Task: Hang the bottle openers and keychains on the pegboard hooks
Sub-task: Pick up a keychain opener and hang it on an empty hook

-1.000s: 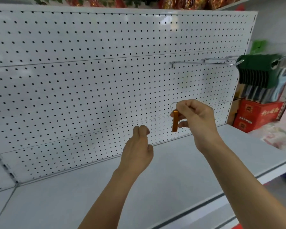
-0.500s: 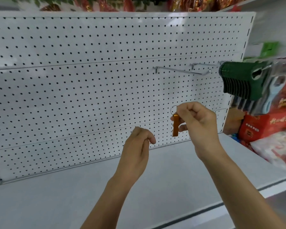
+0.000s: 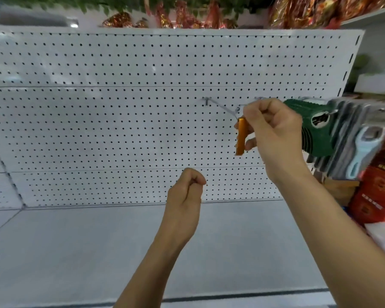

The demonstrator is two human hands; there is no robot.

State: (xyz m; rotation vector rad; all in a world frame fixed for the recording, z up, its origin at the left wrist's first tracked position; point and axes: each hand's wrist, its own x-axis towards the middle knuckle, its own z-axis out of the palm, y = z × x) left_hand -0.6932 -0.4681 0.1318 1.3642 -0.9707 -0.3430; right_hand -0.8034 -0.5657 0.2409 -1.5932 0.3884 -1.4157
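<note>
The pegboard [image 3: 120,121] is showing white, dotted with a regular grid of dark holes; the keychain [image 3: 241,136] is gleaming orange; the packs [image 3: 307,130] are hanging dark green; the boxes [image 3: 378,194] are showing red.

A grey shelf [image 3: 76,252] runs below; red boxes [image 3: 378,196] stand right, red foil decorations [image 3: 187,16] above.

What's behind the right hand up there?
The right hand pinches an orange keychain at a hook's tip. Behind it hang green packs, partly covered. The keychain's ring and a second hook's front are hidden by fingers.
</note>
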